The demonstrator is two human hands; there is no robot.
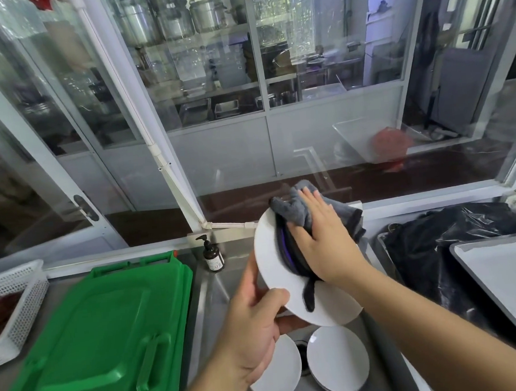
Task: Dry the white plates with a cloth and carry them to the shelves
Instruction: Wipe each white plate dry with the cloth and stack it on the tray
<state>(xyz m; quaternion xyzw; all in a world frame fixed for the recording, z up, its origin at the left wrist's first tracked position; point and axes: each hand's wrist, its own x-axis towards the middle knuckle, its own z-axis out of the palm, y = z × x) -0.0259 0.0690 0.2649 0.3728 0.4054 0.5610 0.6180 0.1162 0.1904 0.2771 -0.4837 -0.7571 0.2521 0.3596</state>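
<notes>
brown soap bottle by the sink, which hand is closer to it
Left. The left hand grips the lower edge of the held white plate, just below and right of the brown soap bottle. The right hand presses the grey cloth on the plate's far side.

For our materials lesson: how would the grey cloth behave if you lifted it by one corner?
The cloth would probably hang limp: it bunches and drapes over the plate under the right hand. It looks soft and light, unlikely to slip.
</notes>
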